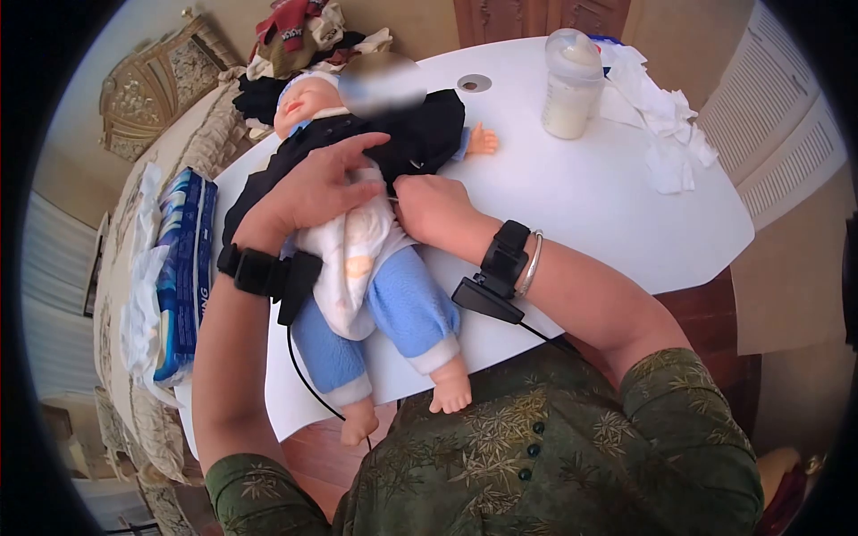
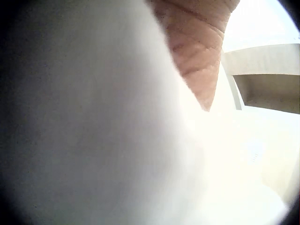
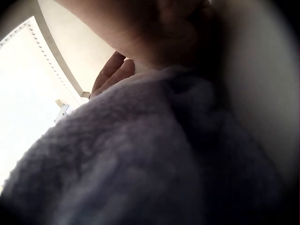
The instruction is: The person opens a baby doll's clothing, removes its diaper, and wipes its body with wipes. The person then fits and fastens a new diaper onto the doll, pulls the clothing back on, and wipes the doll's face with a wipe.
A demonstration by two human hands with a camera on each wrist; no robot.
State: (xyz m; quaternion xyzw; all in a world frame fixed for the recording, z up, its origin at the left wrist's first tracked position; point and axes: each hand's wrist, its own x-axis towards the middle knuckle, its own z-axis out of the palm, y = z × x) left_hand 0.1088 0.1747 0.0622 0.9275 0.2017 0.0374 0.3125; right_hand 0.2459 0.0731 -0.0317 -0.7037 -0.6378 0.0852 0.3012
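Note:
A baby doll lies face up on the white table, its head toward the far side. Black cloth covers its chest, and it wears blue trousers. A white patterned cloth hangs over its middle. The left hand rests on the black and white cloths with fingers spread; its palm shows in the left wrist view. Beside it, the right hand has curled fingers at the black cloth's lower edge, seemingly pinching fabric. In the right wrist view, blue fleece fills the foreground below the right hand.
A milk bottle stands at the back right of the table, with crumpled white tissues beside it. A blue diaper pack is at the left edge. Piled clothes lie beyond the doll's head.

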